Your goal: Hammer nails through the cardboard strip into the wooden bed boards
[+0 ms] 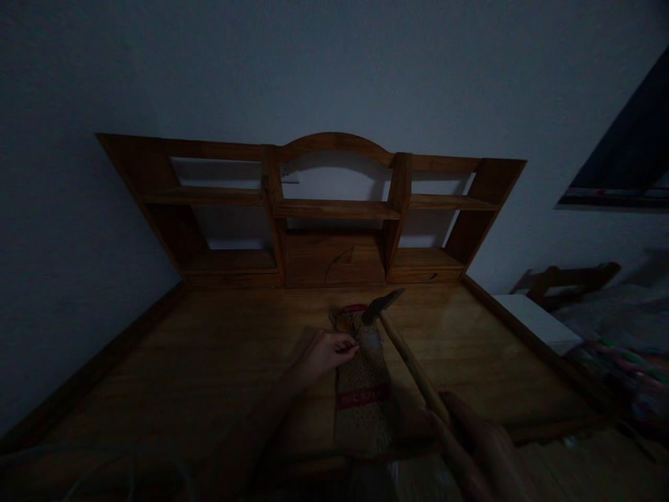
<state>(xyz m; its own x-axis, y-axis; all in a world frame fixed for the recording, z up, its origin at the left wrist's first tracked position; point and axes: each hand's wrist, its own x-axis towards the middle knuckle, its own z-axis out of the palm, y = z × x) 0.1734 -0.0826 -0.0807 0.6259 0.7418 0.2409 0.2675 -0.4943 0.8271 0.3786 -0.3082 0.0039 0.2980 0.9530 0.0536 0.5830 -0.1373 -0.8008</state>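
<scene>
My right hand [473,443] is closed round the wooden handle of a hammer [412,362], whose dark metal head is raised over the far end of a tan strip, cardboard-like. This strip [360,422] lies lengthwise on the desk and carries red bands with lettering and many dark specks. Over the strip's left edge, my left hand [330,351] has thumb and fingers pinched together; whatever is between them is too small and dark to make out. Just beyond those fingers sits a small orange-yellow item [343,322], its kind unclear.
Beneath everything is a wooden desk top [224,348] with raised side edges. A wooden shelf unit [334,209] stands along its back, against the wall. To the right are a white box-like surface [538,322], a wooden chair back [569,284] and a colourful pile [627,369].
</scene>
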